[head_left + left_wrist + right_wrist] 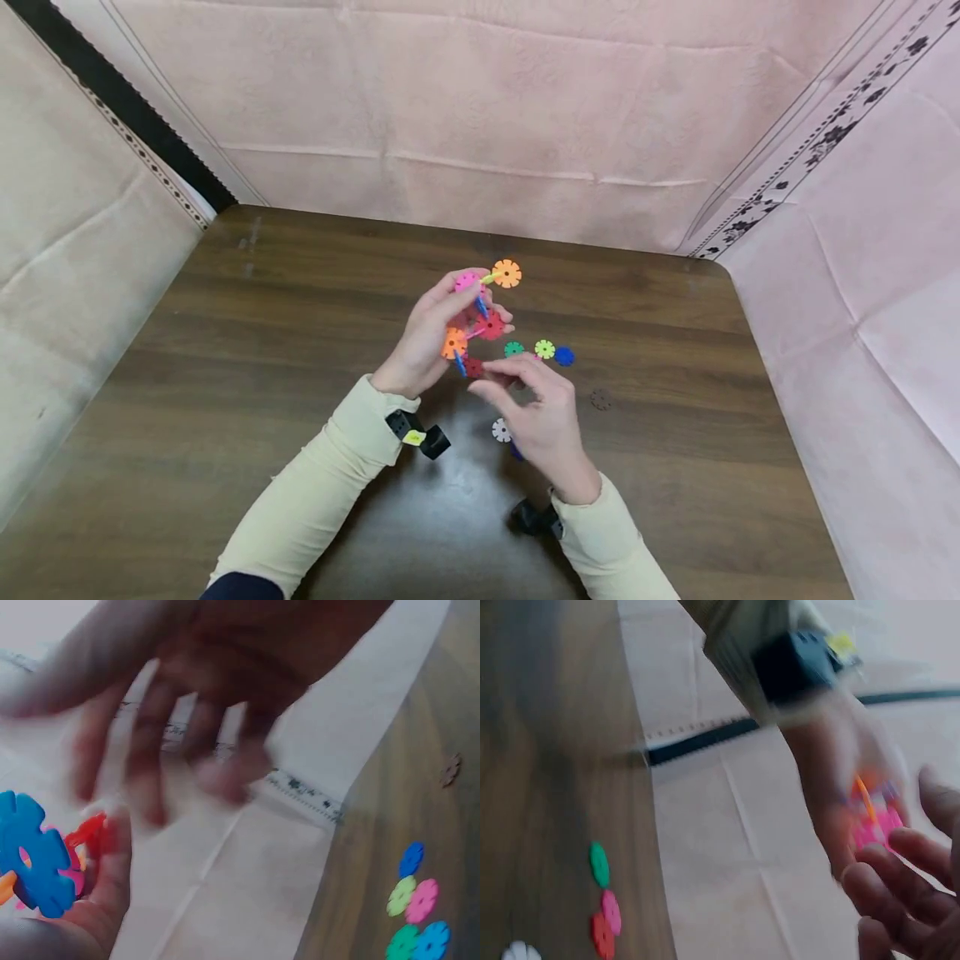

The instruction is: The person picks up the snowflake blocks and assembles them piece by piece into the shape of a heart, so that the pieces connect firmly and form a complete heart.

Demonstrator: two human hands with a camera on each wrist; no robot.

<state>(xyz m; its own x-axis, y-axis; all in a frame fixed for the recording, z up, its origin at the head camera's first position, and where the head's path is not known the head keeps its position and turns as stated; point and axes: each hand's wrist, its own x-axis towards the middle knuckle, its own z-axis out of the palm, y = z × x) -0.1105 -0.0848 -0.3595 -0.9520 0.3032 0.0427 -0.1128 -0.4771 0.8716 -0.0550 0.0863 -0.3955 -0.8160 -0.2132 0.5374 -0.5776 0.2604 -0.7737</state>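
My left hand (420, 346) grips a linked chain of notched, flower-shaped plastic discs above the table. The chain has a pink disc (467, 282), an orange disc (507, 273) at its far end, a red disc (491, 326), another orange disc (453, 342) and a dark red disc (472, 367) at the near end. A blue disc (34, 855) of the chain looms large in the left wrist view. Close beside the dark red disc is my right hand (547, 408), thumb and forefinger apart. Its blurred fingers (146, 765) hang loose in the left wrist view, holding nothing visible.
Loose discs lie on the brown table (675, 450): green (513, 349), yellow-green (544, 349) and blue (564, 357) behind my right hand, brown (601, 399) to its right, white (501, 430) beside the wrist. Pale cloth (480, 108) hangs around the table's back and sides.
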